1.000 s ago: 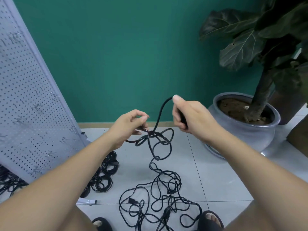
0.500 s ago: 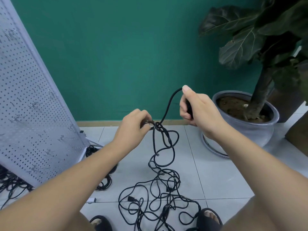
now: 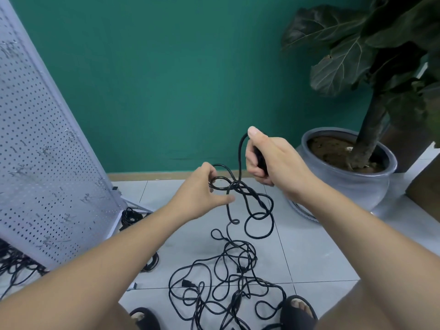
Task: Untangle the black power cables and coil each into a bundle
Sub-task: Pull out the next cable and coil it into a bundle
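A green wall fills the back, and a big-leaved plant grows from a round grey pot standing on the pale tiled floor against it. Far to the left of the pot leans a white pegboard. The black cables lie in a loose tangle on the floor in front and to the left of the pot, between two dark sandals. From the tangle a few strands rise to a twisted knot, held in the air just left of the pot. The right hand, nearest the pot, is closed in a fist round a black plug, with its thumb upright against the cable where it leaves the plug and arcs down to the knot. The left hand, further from the pot, has its fingers curled on a small loop beside the knot, thumb stretched out below. More black bundles lie at the foot of the pegboard, well away from the pot.
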`<state>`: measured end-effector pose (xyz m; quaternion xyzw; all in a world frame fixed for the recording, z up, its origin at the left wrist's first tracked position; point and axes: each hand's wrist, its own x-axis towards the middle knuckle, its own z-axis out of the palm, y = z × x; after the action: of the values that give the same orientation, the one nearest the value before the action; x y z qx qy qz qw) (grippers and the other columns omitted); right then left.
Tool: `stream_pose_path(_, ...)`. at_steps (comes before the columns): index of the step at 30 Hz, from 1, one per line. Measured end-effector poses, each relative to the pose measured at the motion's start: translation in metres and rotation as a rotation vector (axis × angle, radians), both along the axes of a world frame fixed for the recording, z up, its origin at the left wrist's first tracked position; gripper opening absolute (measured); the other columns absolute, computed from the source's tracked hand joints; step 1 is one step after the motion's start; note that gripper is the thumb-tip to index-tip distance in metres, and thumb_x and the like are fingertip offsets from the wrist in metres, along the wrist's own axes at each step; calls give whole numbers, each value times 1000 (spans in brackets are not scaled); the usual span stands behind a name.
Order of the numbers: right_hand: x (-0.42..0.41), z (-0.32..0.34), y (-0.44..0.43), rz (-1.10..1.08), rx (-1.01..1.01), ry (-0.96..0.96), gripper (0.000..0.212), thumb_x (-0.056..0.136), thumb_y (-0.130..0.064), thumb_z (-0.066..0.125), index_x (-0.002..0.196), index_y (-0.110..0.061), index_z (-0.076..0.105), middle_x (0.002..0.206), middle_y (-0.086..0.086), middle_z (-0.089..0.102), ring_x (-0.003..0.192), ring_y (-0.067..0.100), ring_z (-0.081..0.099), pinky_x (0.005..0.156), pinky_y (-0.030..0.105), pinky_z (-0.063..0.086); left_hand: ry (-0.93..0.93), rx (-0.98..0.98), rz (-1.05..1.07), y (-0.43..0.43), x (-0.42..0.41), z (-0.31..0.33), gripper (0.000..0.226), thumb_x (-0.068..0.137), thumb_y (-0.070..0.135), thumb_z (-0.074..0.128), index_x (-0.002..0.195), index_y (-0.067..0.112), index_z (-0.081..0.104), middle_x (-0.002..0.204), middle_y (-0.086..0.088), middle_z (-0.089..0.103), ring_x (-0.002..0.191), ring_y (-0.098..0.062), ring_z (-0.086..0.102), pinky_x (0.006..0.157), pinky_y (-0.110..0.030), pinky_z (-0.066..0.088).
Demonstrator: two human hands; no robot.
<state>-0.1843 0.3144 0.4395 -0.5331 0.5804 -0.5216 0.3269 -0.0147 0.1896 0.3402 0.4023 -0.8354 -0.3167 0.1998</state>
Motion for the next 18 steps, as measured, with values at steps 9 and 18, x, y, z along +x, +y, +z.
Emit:
stream_pose_path(9, -2, 2, -1, -18, -20, 0, 60, 115, -47, 39, 72, -7, 46, 60, 12, 42, 54, 21, 30, 49, 26, 27, 90, -386, 96, -7, -10, -18, 46, 87, -4, 53, 127, 18, 50, 127, 3, 40, 84, -30, 56, 71, -51, 55)
stream_pose_path(18, -32, 1, -2, -180, 13, 34, 59, 113, -49, 41, 69, -11, 47, 62, 12, 45, 55, 22, 31, 49, 27, 28, 10, -116, -108, -27, 13, 6, 31, 105, 10, 49, 126, 32, 56, 117, 7, 77, 92, -11, 76, 87, -34, 57)
